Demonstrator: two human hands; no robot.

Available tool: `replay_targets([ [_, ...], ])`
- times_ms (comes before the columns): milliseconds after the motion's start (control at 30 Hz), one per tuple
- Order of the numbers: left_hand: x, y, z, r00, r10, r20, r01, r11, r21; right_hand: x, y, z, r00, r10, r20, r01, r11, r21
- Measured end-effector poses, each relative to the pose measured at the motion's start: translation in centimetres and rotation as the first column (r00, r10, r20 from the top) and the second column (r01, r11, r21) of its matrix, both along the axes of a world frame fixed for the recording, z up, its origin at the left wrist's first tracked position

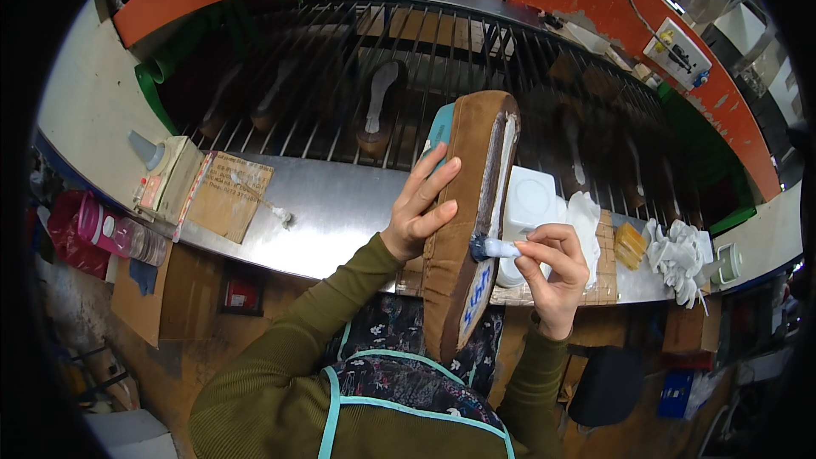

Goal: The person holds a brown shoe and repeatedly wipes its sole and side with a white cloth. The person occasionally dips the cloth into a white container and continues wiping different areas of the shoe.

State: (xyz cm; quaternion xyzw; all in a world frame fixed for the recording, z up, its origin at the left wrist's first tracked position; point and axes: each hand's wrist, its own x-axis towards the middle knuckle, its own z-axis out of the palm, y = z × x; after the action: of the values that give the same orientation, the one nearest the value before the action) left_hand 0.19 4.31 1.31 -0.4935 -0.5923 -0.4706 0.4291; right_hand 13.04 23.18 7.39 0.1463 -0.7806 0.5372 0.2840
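Note:
A brown suede-like shoe (pixel 466 161) is held on its side in front of me, its underside turned to the right. My left hand (pixel 422 212) grips its upper, fingers spread over the brown side. A teal piece (pixel 439 129) shows at the shoe's opening beyond my fingers. Whitish coating and a dark strip run along the underside, and blue marks lie on its pale lower part. Between thumb and fingers, my right hand (pixel 557 276) pinches a small brush (pixel 501 248) with a whitish handle. The brush's dark tip touches the underside near its middle.
A white container (pixel 531 195) stands behind my right hand, beside white cloth or gloves (pixel 677 257) and a yellow block (pixel 630 246). Soles lie on the dark bar rack (pixel 408 42) beyond the steel bench (pixel 336 204). Cardboard (pixel 229 195) and a stick with a white tip (pixel 280 214) lie left.

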Motion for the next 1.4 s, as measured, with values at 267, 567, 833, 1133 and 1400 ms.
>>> replay_targets([
  [267, -0.1, 0.4, 0.0, 0.998, 0.001, 0.066, -0.001, 1.000, 0.008, 1.6, -0.2, -0.9, 0.996, -0.070, -0.048, 0.075, 0.990, 0.122],
  [567, -0.5, 1.6, -0.5, 0.991, 0.022, 0.133, -0.027, 0.999, 0.042, 0.8, -2.1, -1.5, 0.958, -0.222, 0.183, 0.262, 0.936, -0.237],
  [833, -0.5, 0.2, -1.7, 0.973, 0.079, 0.217, -0.075, 0.997, -0.026, 7.2, -4.4, -2.3, 0.946, -0.056, 0.319, 0.198, 0.879, -0.434],
  [1133, 0.2, 0.2, -1.8, 0.970, 0.063, 0.235, -0.053, 0.997, -0.048, 5.3, -5.5, -2.9, 0.928, -0.281, 0.246, 0.344, 0.900, -0.267],
  [1400, 0.4, -0.1, -1.2, 0.977, 0.066, 0.201, -0.057, 0.997, -0.052, 2.0, -4.2, -1.6, 0.916, -0.401, 0.024, 0.402, 0.914, -0.058],
])
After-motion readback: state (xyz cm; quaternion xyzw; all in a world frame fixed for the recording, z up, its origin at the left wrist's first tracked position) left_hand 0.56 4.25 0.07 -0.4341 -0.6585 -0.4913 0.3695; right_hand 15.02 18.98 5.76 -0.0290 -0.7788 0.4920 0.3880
